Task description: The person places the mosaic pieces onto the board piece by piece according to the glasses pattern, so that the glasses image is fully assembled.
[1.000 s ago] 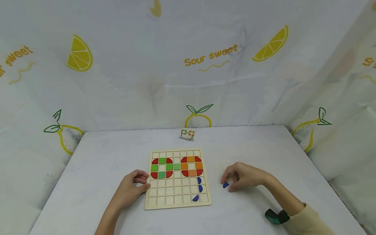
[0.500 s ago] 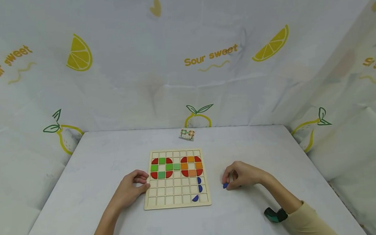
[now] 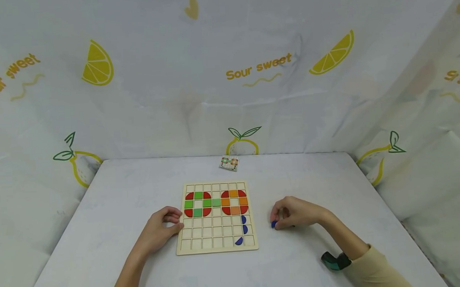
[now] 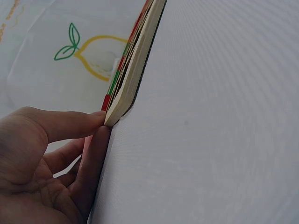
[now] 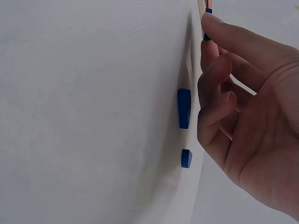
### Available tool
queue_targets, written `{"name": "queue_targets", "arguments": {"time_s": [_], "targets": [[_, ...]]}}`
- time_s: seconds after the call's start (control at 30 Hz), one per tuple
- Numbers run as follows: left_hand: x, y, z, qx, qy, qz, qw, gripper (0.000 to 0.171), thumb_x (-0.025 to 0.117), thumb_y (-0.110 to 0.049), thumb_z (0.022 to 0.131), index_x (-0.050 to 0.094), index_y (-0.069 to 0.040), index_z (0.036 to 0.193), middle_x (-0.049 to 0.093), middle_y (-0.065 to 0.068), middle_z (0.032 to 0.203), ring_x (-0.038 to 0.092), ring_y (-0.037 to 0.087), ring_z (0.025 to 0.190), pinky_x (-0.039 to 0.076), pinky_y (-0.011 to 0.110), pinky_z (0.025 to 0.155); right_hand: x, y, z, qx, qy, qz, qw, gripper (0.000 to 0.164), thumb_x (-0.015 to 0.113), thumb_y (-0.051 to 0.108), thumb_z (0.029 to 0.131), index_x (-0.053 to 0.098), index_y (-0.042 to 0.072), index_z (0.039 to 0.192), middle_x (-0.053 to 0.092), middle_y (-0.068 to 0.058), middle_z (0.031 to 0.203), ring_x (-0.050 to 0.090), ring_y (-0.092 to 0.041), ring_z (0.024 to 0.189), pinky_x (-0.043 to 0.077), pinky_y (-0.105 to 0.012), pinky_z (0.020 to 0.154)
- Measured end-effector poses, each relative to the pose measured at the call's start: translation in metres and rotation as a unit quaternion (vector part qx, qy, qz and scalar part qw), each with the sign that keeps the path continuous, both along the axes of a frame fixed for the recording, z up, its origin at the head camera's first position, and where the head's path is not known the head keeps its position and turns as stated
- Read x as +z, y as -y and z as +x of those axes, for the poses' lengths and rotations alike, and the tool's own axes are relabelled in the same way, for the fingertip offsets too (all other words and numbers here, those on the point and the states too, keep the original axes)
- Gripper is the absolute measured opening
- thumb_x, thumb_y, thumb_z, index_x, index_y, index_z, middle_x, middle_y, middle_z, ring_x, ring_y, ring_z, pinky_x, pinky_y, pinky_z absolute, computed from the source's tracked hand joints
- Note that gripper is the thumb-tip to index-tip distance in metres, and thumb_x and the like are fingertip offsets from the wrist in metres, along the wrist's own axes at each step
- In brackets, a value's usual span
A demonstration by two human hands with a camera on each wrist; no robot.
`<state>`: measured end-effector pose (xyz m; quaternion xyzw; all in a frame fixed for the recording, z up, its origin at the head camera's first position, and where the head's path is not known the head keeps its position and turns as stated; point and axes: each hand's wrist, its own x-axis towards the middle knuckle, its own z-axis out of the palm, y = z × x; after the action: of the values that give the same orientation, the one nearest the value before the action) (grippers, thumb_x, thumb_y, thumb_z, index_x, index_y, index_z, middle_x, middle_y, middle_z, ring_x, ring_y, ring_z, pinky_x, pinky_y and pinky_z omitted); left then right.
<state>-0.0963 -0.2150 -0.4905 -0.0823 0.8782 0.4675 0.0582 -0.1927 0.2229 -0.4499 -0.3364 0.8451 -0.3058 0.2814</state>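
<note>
A square wooden grid board lies on the table, with red quarter-round, green and orange square tiles in its upper rows. Three blue half-round tiles sit in its lower right part, the lowest one tilted. Thumb and fingertips of my left hand touch the board's left edge. Right of the board, my right hand pinches another blue half-round tile between thumb and index finger, partly hidden by them. Two more blue tiles lie on the table under that hand, hidden in the head view.
A small pattern card lies at the table's back edge, behind the board. A white curtain printed with lemons surrounds the table. A black and green wrist device sits near the right sleeve.
My right fingers have closed on the blue tile, which lay between them on the table, and moved slightly left with it. The left hand and board have stayed in place.
</note>
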Motion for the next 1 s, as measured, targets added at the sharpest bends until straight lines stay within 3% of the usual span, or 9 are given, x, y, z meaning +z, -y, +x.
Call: {"name": "queue_targets", "arguments": {"time_s": [0.23, 0.5, 1.0], "targets": [[0.000, 0.000, -0.001, -0.001, -0.001, -0.001, 1.0000, 0.030, 0.081, -0.014, 0.093, 0.071, -0.009, 0.121, 0.073, 0.004, 0.107, 0.065, 0.015, 0.100, 0.052, 0.024, 0.086, 0.008, 0.014, -0.002, 0.011, -0.008, -0.019, 1.000, 0.009, 0.080, 0.019, 0.099, 0.076, 0.017, 0.107, 0.074, 0.004, 0.102, 0.061, -0.007, 0.078, 0.054, -0.022, 0.069], [0.000, 0.000, -0.001, -0.002, 0.000, -0.002, 1.0000, 0.030, 0.081, -0.012, 0.093, 0.071, -0.008, 0.121, 0.073, 0.005, 0.106, 0.065, 0.015, 0.100, 0.052, 0.025, 0.085, 0.019, 0.044, -0.003, 0.011, -0.049, -0.050, 0.998, 0.014, 0.080, 0.021, 0.100, 0.077, 0.016, 0.112, 0.077, 0.002, 0.112, 0.066, -0.013, 0.085, 0.058, -0.025, 0.077], [0.000, 0.000, 0.000, -0.002, 0.000, 0.002, 1.0000, 0.030, 0.081, -0.012, 0.093, 0.071, -0.008, 0.121, 0.073, 0.005, 0.106, 0.065, 0.015, 0.100, 0.052, 0.024, 0.085, 0.027, 0.122, -0.013, 0.107, -0.078, -0.105, 0.986, 0.012, 0.077, 0.018, 0.102, 0.077, 0.015, 0.113, 0.077, 0.001, 0.109, 0.068, -0.012, 0.089, 0.060, -0.026, 0.081]]}}
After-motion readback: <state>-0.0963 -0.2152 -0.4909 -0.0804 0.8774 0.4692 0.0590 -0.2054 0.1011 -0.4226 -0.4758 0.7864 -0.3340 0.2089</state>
